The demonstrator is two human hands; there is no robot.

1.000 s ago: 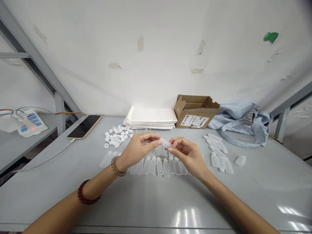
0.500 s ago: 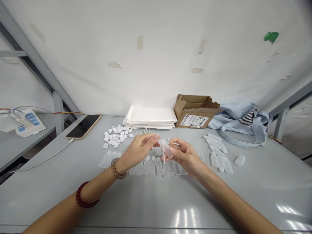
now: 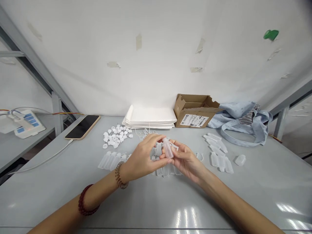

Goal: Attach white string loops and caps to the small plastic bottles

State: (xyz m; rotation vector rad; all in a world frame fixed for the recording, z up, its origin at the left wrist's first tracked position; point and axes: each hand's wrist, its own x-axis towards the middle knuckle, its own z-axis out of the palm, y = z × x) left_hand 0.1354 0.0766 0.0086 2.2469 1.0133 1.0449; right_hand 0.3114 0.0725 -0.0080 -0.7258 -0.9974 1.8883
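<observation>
Bottle (image 3: 168, 148) (small, cloudy) tilts between left hand (image 3: 142, 157), pinching its ends, and right hand (image 3: 187, 159), pinching its side.

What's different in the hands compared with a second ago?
The small clear bottle has swung from nearly sideways to much more upright. The left hand has shifted from pinching its end: the fingers are now near its top, the thumb down by its base. The right hand still holds it. The phone, white pieces and cardboard box stayed put.
</observation>
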